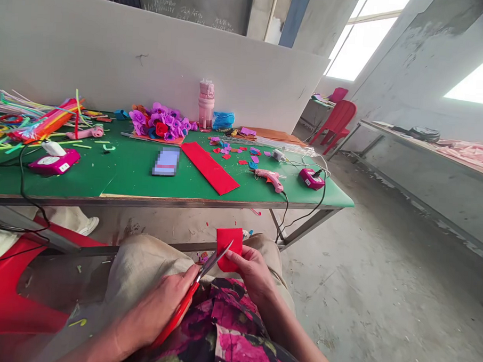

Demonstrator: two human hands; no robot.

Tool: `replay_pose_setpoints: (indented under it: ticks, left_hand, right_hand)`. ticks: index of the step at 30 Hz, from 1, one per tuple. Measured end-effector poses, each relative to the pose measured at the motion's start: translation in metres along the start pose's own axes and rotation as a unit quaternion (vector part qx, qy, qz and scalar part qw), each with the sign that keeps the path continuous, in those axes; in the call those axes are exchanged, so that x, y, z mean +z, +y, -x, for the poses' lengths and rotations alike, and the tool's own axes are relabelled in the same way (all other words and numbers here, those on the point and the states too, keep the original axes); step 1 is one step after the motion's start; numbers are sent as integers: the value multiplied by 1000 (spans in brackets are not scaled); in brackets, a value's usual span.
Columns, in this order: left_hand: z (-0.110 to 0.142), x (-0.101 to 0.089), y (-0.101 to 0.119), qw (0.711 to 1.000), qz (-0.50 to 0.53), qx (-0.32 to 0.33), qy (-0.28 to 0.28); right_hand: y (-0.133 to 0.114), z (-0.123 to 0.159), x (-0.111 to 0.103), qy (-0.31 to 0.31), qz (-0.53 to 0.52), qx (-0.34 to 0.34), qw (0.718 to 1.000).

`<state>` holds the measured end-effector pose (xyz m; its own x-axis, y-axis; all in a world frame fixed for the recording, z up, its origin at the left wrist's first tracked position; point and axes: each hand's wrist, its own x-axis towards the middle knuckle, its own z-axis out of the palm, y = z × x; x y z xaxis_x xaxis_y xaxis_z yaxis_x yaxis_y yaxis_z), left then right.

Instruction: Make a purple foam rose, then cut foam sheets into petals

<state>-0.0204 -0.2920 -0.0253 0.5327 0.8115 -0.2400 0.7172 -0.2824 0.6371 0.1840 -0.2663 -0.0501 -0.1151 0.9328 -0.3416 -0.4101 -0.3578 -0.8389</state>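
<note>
Above my lap, my left hand [168, 300] is closed round a pair of scissors [186, 301] with red handles. Their metal blades point up and to the right, and the tips lie over a small red piece [228, 236] that looks like folded foam sheet or paper. My right hand [251, 267] pinches this piece at its right side, thumb in front. A larger red strip [210, 168] of similar material lies slantwise on the green table [125, 184] in front of me.
A pink glue gun [269, 179] with a cord lies near the table's right end, beside a magenta box [311, 178]. A phone [166, 161], purple flowers [162, 119], a pink bottle [206, 105] and cut petals [242, 162] are on the table. A red chair [20, 294] stands at left.
</note>
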Motion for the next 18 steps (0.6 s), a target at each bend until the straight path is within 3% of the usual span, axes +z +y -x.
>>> replay_pose_setpoints:
  ticks: [6, 18]
  left_hand:
    - [1, -15, 11, 997, -65, -10, -31]
    - [-2, -4, -5, 992, -128, 7, -14]
  right_hand:
    - [-4, 2, 0, -10, 34, -12, 999]
    - [-2, 3, 0, -19, 75, -7, 997]
